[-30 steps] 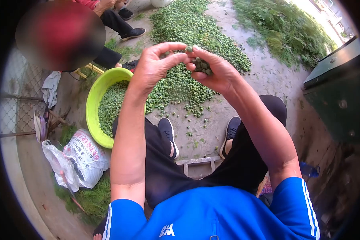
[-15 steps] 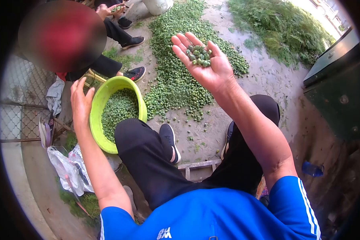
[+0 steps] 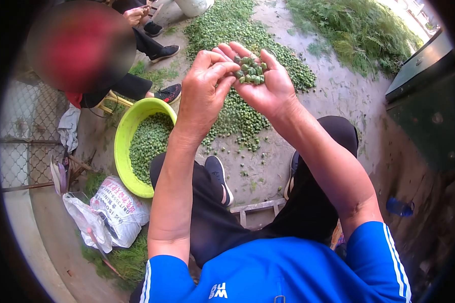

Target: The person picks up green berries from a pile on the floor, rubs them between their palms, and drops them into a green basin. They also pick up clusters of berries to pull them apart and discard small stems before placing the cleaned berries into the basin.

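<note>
My right hand is palm up and slightly cupped, with several small round green pods lying in it. From the left, my left hand reaches over. Its thumb and index finger are pinched at the edge of those pods; whatever is between the fingertips is hidden. A lime-green basin, partly filled with more green pods, stands by my left knee. Beneath my hands, a long heap of the same pods spreads over the ground.
Feathery green cuttings lie at the far right, near a dark green metal box. Another person in red sits at the upper left; a further person's hands show beyond. A printed white sack lies left; a white bucket stands behind.
My left hand has moved right, from beside the basin to the pods in my right palm, and its fingers have come together. My right hand stays nearly in place, still holding the pods.
</note>
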Motion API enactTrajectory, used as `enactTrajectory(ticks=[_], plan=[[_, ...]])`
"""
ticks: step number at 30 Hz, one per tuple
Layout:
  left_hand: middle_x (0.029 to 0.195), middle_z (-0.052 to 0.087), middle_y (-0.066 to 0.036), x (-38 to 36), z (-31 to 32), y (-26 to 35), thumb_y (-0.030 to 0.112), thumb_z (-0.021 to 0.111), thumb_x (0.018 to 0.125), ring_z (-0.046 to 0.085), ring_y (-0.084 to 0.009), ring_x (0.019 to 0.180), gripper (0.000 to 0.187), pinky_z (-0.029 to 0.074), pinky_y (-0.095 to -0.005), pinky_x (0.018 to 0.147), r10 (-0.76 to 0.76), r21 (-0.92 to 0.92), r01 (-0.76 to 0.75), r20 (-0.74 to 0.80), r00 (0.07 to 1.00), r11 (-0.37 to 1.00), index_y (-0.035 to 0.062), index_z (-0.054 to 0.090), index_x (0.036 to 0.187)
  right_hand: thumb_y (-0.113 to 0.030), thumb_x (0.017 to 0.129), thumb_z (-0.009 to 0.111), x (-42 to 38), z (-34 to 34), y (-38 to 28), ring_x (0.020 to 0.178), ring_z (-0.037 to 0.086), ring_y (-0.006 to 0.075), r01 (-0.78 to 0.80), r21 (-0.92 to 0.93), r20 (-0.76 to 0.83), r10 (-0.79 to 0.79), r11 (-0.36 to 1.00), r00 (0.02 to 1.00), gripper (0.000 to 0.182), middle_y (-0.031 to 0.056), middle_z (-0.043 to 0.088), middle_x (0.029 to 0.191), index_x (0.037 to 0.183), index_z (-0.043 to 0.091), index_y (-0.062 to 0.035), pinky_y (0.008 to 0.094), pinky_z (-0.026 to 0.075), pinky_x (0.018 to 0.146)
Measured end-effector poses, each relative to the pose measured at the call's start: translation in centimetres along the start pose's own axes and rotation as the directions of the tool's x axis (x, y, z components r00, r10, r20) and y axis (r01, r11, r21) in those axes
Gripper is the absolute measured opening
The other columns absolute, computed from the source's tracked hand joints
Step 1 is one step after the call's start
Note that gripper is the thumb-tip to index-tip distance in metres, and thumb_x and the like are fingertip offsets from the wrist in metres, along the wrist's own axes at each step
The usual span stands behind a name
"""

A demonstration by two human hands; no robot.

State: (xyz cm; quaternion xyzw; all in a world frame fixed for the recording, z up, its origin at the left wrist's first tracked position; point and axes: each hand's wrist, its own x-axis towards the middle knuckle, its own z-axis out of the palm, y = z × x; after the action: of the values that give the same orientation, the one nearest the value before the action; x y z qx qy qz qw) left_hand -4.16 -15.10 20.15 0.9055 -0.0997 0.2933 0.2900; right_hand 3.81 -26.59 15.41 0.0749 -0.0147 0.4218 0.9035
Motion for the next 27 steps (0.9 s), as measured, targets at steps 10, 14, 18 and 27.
enactTrajectory(ticks=[10,14,18,27], plan=[[0.088,0.064,-0.001,-0.8,-0.1,-2.6,0.002,0.065,0.086,0.061,-0.0062,0.08,0.017,0.051,-0.0201,0.067,-0.347,-0.659,0.378,0.186,0.919,0.65,0.002,0.058,0.101,-0.036,0.101,0.021,0.2,-0.8,0.2,0.128,0.042,0.0338,-0.036,-0.02,-0.021,0.035,0.999,0.999,0.055,0.024,0.045,0.134,0.13,0.042,0.0059,0.0446,0.038,0.105],[0.088,0.063,-0.002,-1.3,0.1,-3.6,0.002,0.064,0.086,0.062,-0.0082,0.079,0.016,0.053,-0.0223,0.067,-0.357,-0.724,0.35,0.151,0.922,0.595,0.0033,0.057,0.1,-0.035,0.101,0.023,0.2,-1.0,0.3,0.129,0.041,0.0347,-0.064,0.057,0.003,0.064,0.996,0.998,0.055,0.0251,0.043,0.135,0.131,0.041,0.0066,0.0459,0.04,0.104],[0.091,0.064,-0.006,-1.4,-0.9,-4.2,0.002,0.062,0.087,0.065,-0.0138,0.079,0.016,0.056,-0.026,0.068,-0.429,-0.904,0.365,0.246,0.869,0.22,0.0033,0.056,0.102,-0.034,0.101,0.023,0.1,0.2,1.1,0.13,0.039,0.0362,0.002,0.027,-0.065,0.0,1.0,0.998,0.054,0.0264,0.042,0.136,0.13,0.041,0.0075,0.048,0.039,0.106],[0.091,0.062,0.0,-1.7,-0.9,-2.0,0.008,0.064,0.088,0.047,-0.0025,0.063,0.024,0.038,-0.0145,0.056,-0.441,-0.774,0.555,0.402,0.803,0.304,0.0031,0.058,0.111,-0.035,0.101,0.021,0.6,-0.3,0.8,0.127,0.043,0.0349,-0.002,0.056,-0.039,0.004,0.998,0.999,0.055,0.0255,0.046,0.132,0.127,0.045,0.0073,0.0483,0.039,0.105]])
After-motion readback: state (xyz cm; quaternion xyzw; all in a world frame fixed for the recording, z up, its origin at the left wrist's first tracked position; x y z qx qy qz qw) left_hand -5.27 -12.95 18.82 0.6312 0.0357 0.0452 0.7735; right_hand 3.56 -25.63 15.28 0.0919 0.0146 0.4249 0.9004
